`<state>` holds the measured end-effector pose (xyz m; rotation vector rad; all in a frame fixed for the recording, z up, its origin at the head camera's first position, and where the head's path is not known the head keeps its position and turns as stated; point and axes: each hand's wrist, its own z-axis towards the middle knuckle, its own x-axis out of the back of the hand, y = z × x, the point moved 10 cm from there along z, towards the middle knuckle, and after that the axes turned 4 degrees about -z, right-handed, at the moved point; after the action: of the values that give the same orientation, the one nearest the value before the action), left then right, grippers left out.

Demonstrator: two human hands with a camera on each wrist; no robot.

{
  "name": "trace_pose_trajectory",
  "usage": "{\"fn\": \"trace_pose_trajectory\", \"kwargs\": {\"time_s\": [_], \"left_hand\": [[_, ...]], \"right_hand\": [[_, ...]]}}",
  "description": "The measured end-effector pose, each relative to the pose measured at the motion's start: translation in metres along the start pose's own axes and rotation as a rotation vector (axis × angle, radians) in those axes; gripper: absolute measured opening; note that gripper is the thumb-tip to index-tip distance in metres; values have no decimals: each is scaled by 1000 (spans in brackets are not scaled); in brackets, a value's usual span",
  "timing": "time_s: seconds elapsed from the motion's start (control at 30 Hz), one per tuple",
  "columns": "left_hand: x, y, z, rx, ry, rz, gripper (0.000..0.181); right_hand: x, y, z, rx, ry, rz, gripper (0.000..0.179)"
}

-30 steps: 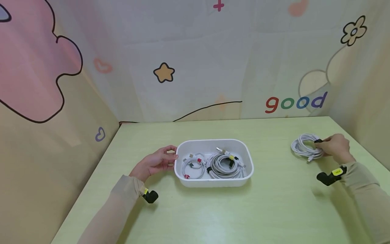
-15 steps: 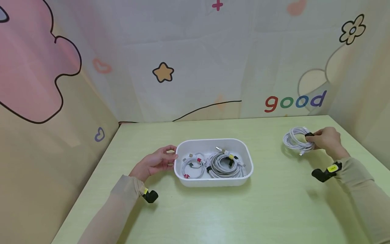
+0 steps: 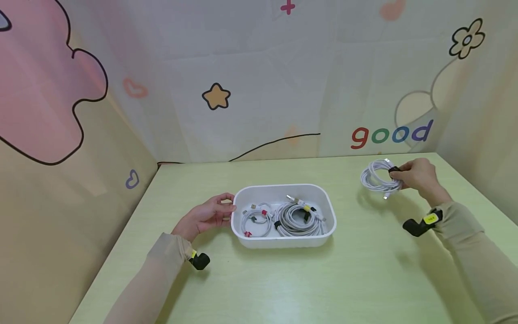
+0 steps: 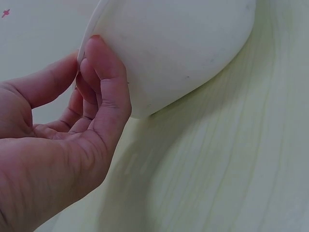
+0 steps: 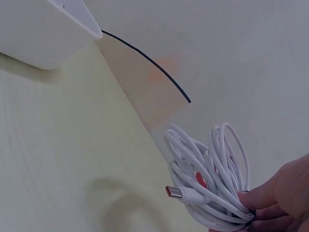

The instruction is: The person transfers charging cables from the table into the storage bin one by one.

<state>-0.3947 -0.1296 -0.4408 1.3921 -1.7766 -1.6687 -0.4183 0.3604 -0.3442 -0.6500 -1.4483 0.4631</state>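
Observation:
My right hand (image 3: 421, 175) pinches a coiled white cable (image 3: 374, 177) at its black tie, at the right of the head view. The coil is above the table, its shadow below it. In the right wrist view a plug with an orange tip (image 5: 175, 192) sticks out of the coiled cable (image 5: 212, 179). My left hand (image 3: 208, 213) holds the left end of a white plastic bin (image 3: 283, 243), thumb at the rim and fingers curled against the outer wall (image 4: 174, 53). Inside the bin lie a small coil with red ties (image 3: 257, 223) and a larger bundle of cables (image 3: 300, 220).
The bin stands on a pale green-yellow table (image 3: 283, 288). Behind the table hangs a printed curtain (image 3: 263, 81), which also runs along both sides. A black wrist camera with a yellow label (image 3: 422, 222) sits on the right sleeve; another (image 3: 199, 260) is on the left.
My right hand has lifted the coiled cable off the table and carried it left and toward the back. The left hand and the bin have stayed in place.

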Motion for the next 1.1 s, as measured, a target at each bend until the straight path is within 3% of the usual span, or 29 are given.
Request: {"fn": "trace_pose_trajectory", "kwargs": {"time_s": [0.23,0.67,1.1], "left_hand": [[1,0,0,-6,0,-2,17],[1,0,0,-8,-2,-9,17],[1,-2,1,-4,-6,-15,17]], "right_hand": [[-9,-18,1,2,-22,23,47],[-28,-60,-2,87,-46,38,44],[-46,-102,-5,94,-75,18,40]]}}
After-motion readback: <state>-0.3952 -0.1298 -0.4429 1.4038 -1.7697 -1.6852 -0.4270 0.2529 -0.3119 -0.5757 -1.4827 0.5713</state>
